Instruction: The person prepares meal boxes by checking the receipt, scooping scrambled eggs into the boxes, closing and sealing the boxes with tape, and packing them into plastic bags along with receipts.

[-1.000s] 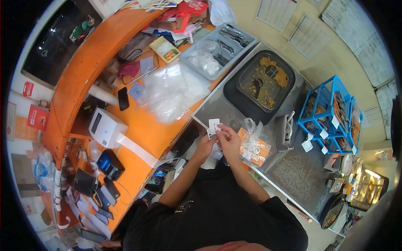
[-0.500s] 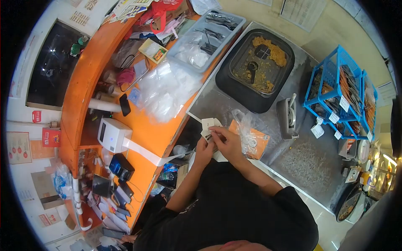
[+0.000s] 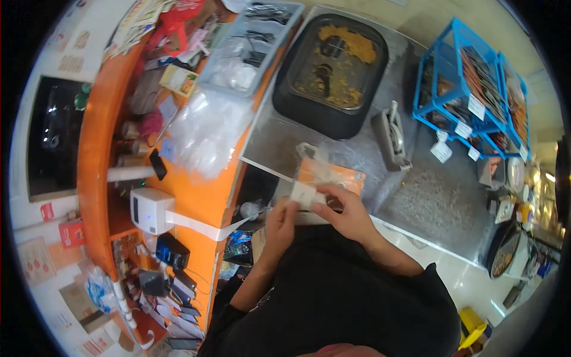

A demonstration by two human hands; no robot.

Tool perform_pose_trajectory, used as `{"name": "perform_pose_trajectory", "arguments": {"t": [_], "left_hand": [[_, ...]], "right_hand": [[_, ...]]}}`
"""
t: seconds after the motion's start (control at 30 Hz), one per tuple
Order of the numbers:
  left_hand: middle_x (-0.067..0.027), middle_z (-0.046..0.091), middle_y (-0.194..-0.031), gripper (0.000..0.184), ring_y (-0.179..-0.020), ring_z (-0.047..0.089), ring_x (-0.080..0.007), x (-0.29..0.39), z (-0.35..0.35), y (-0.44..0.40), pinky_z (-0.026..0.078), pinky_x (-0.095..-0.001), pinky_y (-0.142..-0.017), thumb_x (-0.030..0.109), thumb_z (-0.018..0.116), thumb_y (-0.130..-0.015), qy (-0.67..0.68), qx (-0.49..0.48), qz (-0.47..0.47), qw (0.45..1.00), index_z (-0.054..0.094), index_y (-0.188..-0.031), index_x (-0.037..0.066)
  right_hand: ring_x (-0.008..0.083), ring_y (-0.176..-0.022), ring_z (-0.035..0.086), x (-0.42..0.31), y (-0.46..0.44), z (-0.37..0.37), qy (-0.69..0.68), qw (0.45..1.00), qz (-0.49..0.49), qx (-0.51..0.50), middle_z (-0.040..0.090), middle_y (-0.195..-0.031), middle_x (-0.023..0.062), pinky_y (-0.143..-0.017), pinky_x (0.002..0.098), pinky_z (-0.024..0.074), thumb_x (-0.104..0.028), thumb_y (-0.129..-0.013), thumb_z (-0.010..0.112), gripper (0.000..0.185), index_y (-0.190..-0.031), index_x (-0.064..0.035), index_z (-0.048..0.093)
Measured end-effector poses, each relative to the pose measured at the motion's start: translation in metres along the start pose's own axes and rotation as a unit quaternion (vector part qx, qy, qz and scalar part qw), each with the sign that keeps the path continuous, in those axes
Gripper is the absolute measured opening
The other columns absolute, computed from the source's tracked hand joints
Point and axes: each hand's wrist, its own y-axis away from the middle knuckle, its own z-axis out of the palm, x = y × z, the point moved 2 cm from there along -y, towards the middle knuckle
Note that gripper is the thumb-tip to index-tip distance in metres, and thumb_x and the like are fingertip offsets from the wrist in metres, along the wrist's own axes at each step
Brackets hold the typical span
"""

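Note:
Between both hands is a small white card or label (image 3: 303, 193), a little blurred, with faint print on it. My left hand (image 3: 281, 221) pinches its lower left side, fingers pressed together. My right hand (image 3: 345, 213) grips its right side between thumb and fingers. Just beyond my hands, an orange-and-white package in a clear plastic bag (image 3: 333, 177) lies at the near edge of the metal counter (image 3: 273, 146).
A black pan with food remains (image 3: 333, 65), a metal container (image 3: 389, 138) and blue baskets (image 3: 461, 89) stand on the counter. On the orange counter (image 3: 196, 244) are a white printer (image 3: 151, 210) with a long paper strip, clear bags (image 3: 205, 131) and a cutlery tray (image 3: 250, 47).
The view has turned and shifted, so the counters appear further left and higher. My hands have moved slightly apart around the card, which now lies over the near edge of the orange package.

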Motion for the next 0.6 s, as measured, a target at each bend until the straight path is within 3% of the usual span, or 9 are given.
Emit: {"name": "perform_pose_trajectory", "arguments": {"t": [0.03, 0.13, 0.17, 0.27, 0.37, 0.47, 0.57, 0.6], "left_hand": [[-0.0067, 0.066, -0.101, 0.022, -0.091, 0.060, -0.0104, 0.006, 0.014, 0.000, 0.048, -0.0268, -0.082, 0.016, 0.050, -0.103, -0.014, -0.033, 0.000, 0.999, 0.059, -0.116, 0.000], [-0.0063, 0.065, -0.102, 0.023, -0.095, 0.060, -0.0103, -0.021, 0.048, -0.009, 0.047, -0.0262, -0.084, 0.014, 0.051, -0.103, 0.104, -0.070, -0.053, 0.991, 0.055, -0.120, 0.000], [-0.0050, 0.064, -0.102, 0.024, -0.095, 0.060, -0.0112, -0.026, 0.054, -0.011, 0.048, -0.0267, -0.084, 0.014, 0.053, -0.102, 0.138, -0.100, -0.087, 0.982, 0.052, -0.122, 0.000], [-0.0041, 0.064, -0.100, 0.022, -0.095, 0.060, -0.0104, -0.042, 0.075, -0.024, 0.049, -0.0262, -0.081, 0.013, 0.056, -0.100, 0.138, -0.107, -0.038, 0.984, 0.054, -0.119, 0.001], [-0.0063, 0.062, -0.101, 0.024, -0.093, 0.061, -0.0121, -0.056, 0.079, -0.044, 0.049, -0.0270, -0.078, 0.011, 0.061, -0.097, 0.096, -0.139, -0.032, 0.985, 0.055, -0.118, 0.001], [-0.0101, 0.060, -0.105, 0.022, -0.090, 0.061, -0.0145, -0.031, 0.083, -0.057, 0.049, -0.0269, -0.075, 0.010, 0.062, -0.094, -0.039, -0.110, -0.044, 0.992, 0.057, -0.114, 0.001], [-0.0143, 0.058, -0.113, 0.022, -0.087, 0.061, -0.0183, -0.021, 0.081, -0.056, 0.050, -0.0276, -0.074, 0.011, 0.063, -0.094, -0.124, -0.029, 0.067, 0.990, 0.058, -0.113, 0.002], [-0.0143, 0.058, -0.113, 0.022, -0.087, 0.061, -0.0183, -0.021, 0.082, -0.057, 0.050, -0.0276, -0.074, 0.011, 0.063, -0.094, -0.125, -0.031, 0.067, 0.989, 0.058, -0.113, 0.002]], "right_hand": [[0.0077, -0.074, 0.059, 0.004, 0.012, -0.013, 0.015, 0.987, 0.147, -0.063, 0.068, -0.084, 0.0018, -0.070, 0.0238, 0.0488, -0.018, -0.092, 0.071, 0.025, -0.109, -0.0005, 0.066], [0.0053, -0.074, 0.058, 0.036, 0.030, -0.033, -0.064, 0.985, 0.158, 0.040, 0.068, -0.083, 0.0004, -0.069, 0.0224, 0.0465, -0.013, -0.093, 0.069, 0.018, -0.106, -0.0006, 0.066], [0.0046, -0.074, 0.058, 0.051, 0.033, -0.035, -0.146, 0.976, 0.144, 0.072, 0.068, -0.083, -0.0005, -0.068, 0.0226, 0.0462, -0.010, -0.094, 0.067, 0.013, -0.102, 0.0004, 0.067], [0.0054, -0.075, 0.060, 0.068, 0.037, -0.048, -0.122, 0.977, 0.161, 0.063, 0.069, -0.082, 0.0012, -0.067, 0.0233, 0.0469, -0.012, -0.093, 0.068, 0.015, -0.097, 0.0016, 0.068], [0.0076, -0.079, 0.064, 0.083, 0.032, -0.059, 0.009, 0.982, 0.179, 0.052, 0.071, -0.090, 0.0042, -0.072, 0.0245, 0.0506, -0.009, -0.094, 0.066, 0.015, -0.103, 0.0029, 0.067], [0.0083, -0.077, 0.064, 0.096, 0.023, -0.073, 0.023, 0.981, 0.185, 0.050, 0.072, -0.088, 0.0052, -0.071, 0.0258, 0.0511, -0.011, -0.092, 0.067, 0.018, -0.103, 0.0032, 0.069], [0.0140, -0.070, 0.066, 0.129, 0.017, -0.080, 0.083, 0.972, 0.213, 0.051, 0.073, -0.080, 0.0073, -0.066, 0.0321, 0.0512, -0.019, -0.088, 0.071, 0.022, -0.101, -0.0010, 0.072], [0.0195, -0.073, 0.068, 0.133, 0.015, -0.081, 0.095, 0.968, 0.227, 0.045, 0.074, -0.085, 0.0087, -0.070, 0.0319, 0.0521, -0.023, -0.088, 0.072, 0.025, -0.102, -0.0020, 0.072]]}}
